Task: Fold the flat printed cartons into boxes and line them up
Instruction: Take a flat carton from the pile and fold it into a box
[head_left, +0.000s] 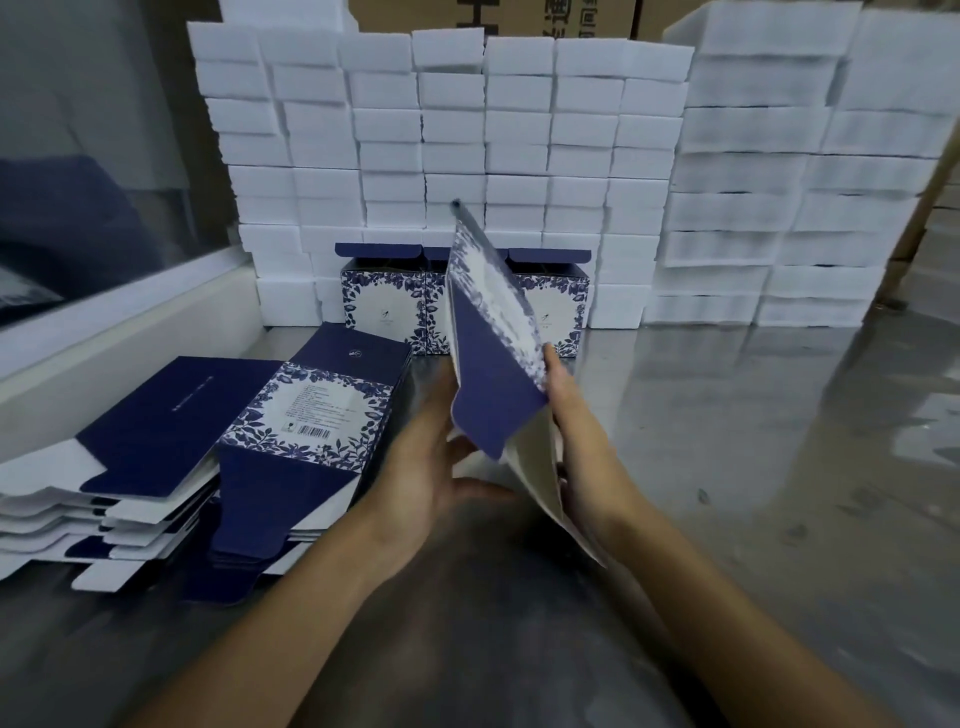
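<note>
A flat carton, dark blue with a blue-and-white floral print, stands nearly on edge above the table between my hands, blurred at its upper part. My left hand holds its left side from below, thumb under the blue flap. My right hand grips its right edge, fingers behind the panel. Two stacks of flat cartons lie on the table at the left. Three folded boxes with open top flaps stand in a row at the back, partly hidden behind the held carton.
Tall stacks of white foam blocks wall off the back, with more at the right. The shiny metal table stretches to the right. A white ledge borders the left side. Brown cardboard boxes stand behind the foam.
</note>
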